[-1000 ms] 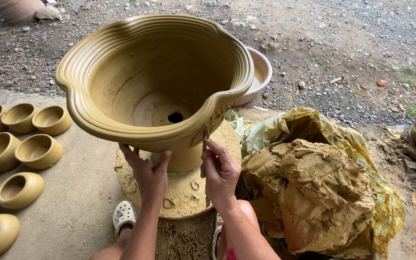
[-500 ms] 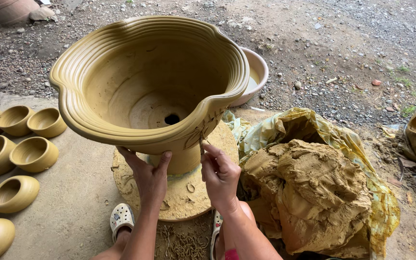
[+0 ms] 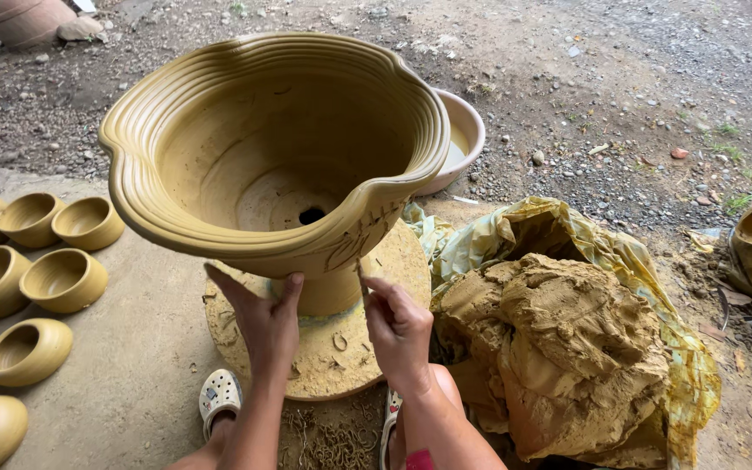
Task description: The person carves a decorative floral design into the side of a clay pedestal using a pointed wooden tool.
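A large unfired clay pot [image 3: 245, 148] with a wavy ribbed rim and a hole in its bottom stands on a round wheel [image 3: 341, 348]. My left hand [image 3: 258, 318] is flat against the pot's lower outer wall, fingers spread. My right hand [image 3: 398, 331] pinches a thin stick tool [image 3: 361, 278] whose tip touches the pot's outer wall, where scratched line marks [image 3: 354, 244] show.
Several small clay bowls [image 3: 19, 287] sit on the concrete at the left. A big lump of wet clay [image 3: 567, 348] lies on yellowish plastic at the right. A pale basin [image 3: 463, 130] stands behind the pot. Gravel ground lies beyond. My sandalled feet [image 3: 218, 396] are below the wheel.
The view has shifted slightly, with the pot a little to the left. Both hands stay at the pot's lower wall, the right one still working the tool on the scratched marks.
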